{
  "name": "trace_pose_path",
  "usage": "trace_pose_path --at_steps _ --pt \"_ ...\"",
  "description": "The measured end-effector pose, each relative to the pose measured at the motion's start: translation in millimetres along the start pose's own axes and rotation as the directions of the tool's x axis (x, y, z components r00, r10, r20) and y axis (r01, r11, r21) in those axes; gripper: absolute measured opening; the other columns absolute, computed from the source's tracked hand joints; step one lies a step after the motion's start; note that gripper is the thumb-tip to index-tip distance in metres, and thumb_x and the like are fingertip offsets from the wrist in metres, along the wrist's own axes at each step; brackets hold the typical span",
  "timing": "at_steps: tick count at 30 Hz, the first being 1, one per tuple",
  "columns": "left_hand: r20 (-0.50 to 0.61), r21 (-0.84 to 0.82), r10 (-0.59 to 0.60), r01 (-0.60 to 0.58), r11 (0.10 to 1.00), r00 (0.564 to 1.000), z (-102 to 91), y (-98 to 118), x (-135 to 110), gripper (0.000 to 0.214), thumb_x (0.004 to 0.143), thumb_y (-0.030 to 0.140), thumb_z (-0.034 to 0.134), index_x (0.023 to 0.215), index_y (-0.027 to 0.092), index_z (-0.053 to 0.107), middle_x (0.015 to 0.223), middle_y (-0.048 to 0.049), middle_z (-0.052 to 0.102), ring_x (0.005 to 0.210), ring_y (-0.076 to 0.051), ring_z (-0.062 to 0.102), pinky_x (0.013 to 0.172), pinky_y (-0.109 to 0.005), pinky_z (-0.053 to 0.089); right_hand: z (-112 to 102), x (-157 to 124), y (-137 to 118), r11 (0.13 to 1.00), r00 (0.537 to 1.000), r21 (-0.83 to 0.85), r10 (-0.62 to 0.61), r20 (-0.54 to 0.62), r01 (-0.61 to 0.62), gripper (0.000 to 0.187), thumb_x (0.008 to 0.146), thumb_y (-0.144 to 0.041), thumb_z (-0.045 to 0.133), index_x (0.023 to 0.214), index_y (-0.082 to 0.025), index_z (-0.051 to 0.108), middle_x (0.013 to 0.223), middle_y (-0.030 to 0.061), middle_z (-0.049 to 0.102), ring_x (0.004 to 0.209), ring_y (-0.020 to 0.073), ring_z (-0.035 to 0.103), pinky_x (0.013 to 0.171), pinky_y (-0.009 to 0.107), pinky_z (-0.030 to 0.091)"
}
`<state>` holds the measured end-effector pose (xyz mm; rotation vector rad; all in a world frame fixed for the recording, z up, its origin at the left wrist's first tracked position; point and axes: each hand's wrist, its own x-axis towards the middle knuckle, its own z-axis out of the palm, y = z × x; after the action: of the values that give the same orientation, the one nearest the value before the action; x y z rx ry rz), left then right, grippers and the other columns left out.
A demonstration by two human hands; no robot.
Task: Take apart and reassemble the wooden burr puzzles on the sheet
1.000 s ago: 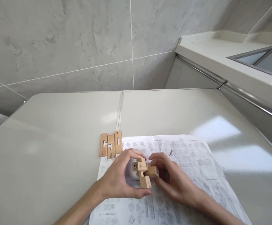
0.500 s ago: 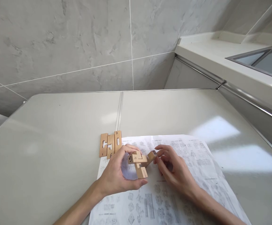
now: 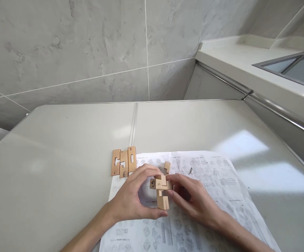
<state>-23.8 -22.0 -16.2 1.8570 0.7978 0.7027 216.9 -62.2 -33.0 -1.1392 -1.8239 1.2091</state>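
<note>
Hands, left point(image 3: 127, 200) and right point(image 3: 199, 198), with fingertip grips on a pale, notched, black-marked wooden block cluster point(image 3: 159, 184)

The left hand point(image 3: 132, 197) holds some joined wooden blocks point(image 3: 162, 203) between its thumb and fingers, above a printed sheet point(image 3: 227, 217). The right hand point(image 3: 197, 199) has its thumb and a finger at the right end of the same blocks. Just beyond the hands, one loose block point(image 3: 167, 167) is on the sheet. Three slotted plates point(image 3: 124, 157) lie side by side at the sheet's far left corner, on a pale table point(image 3: 62, 147).
</note>
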Motion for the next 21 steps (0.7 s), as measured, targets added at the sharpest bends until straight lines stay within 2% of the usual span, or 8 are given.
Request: trace_pose_path --at_steps 5,9,13,15,16,18,21 --pt "0.005 0.035 0.021 -0.021 0.999 1.000 0.4 -1 -1 0.072 0.071 0.047 0.099 0.131 0.030 0.062 0.126 -0.0080 0.065 0.117 -0.029 0.066 0.102 -0.043 0.056 -2 1 -1 1.000 1.000 0.022 0.007 0.001 -0.007 0.021 0.110 -0.039 0.055 0.117 -0.022 0.065 0.086 0.0026 0.068 0.069 0.0170 0.058 0.066 0.031 0.047" --pt "0.015 0.069 0.049 -0.050 0.996 0.999 -2.6 -1 0 0.074 0.069 0.046 0.099 0.132 0.031 0.062 0.129 -0.0086 0.064 0.119 -0.030 0.066 0.104 -0.045 0.056 -8 3 -8 0.985 0.996 0.167 0.038 0.079 -0.051 0.032 0.112 -0.049 0.049 0.105 -0.021 0.066 0.075 0.0004 0.063 0.064 0.0163 0.055 0.065 0.030 0.045" --pt "0.011 0.140 0.111 -0.111 0.984 0.994 -11.3 2 1 0.073 0.069 0.042 0.099 0.131 0.030 0.061 0.127 -0.0085 0.065 0.117 -0.031 0.066 0.103 -0.046 0.057 -16 4 -9 0.877 0.965 0.428 0.132 0.227 -0.220 0.042 0.110 -0.059 0.050 0.107 -0.021 0.065 0.068 -0.0030 0.057 0.058 0.0141 0.053 0.059 0.028 0.044" --pt "0.015 0.198 0.121 -0.122 0.973 0.992 -16.6 3 2 0.071 0.071 0.040 0.098 0.131 0.030 0.061 0.127 -0.0080 0.066 0.118 -0.030 0.066 0.102 -0.045 0.057 -19 4 -7 0.822 0.960 0.512 0.139 0.243 -0.249 0.045 0.108 -0.063 0.051 0.105 -0.020 0.064 0.072 -0.0023 0.056 0.056 0.0130 0.051 0.056 0.027 0.043" --pt "0.013 0.233 0.119 -0.119 0.965 0.993 -18.6 4 2 0.070 0.073 0.039 0.097 0.132 0.030 0.061 0.127 -0.0078 0.066 0.118 -0.030 0.066 0.102 -0.045 0.057 -20 4 -7 0.819 0.965 0.520 0.148 0.216 -0.242 0.045 0.108 -0.063 0.050 0.102 -0.020 0.063 0.073 -0.0020 0.056 0.055 0.0126 0.051 0.055 0.027 0.043" --pt "-0.020 0.323 0.110 -0.097 0.941 0.994 -20.9 4 2 0.068 0.076 0.040 0.095 0.132 0.029 0.060 0.128 -0.0083 0.066 0.120 -0.030 0.065 0.103 -0.045 0.056 -22 5 -6 0.876 0.979 0.436 0.190 0.080 -0.205 0.044 0.110 -0.060 0.049 0.093 -0.021 0.061 0.072 -0.0017 0.054 0.057 0.0130 0.049 0.055 0.027 0.043" --pt "-0.114 0.478 0.100 -0.034 0.878 0.988 -19.7 1 3 0.062 0.082 0.042 0.091 0.132 0.026 0.059 0.131 -0.0100 0.066 0.125 -0.032 0.063 0.109 -0.050 0.053 -22 7 -3 0.976 0.956 0.112 0.207 -0.208 -0.187 0.042 0.109 -0.055 0.050 0.085 -0.022 0.058 0.069 -0.0002 0.056 0.058 0.0149 0.049 0.053 0.027 0.039"
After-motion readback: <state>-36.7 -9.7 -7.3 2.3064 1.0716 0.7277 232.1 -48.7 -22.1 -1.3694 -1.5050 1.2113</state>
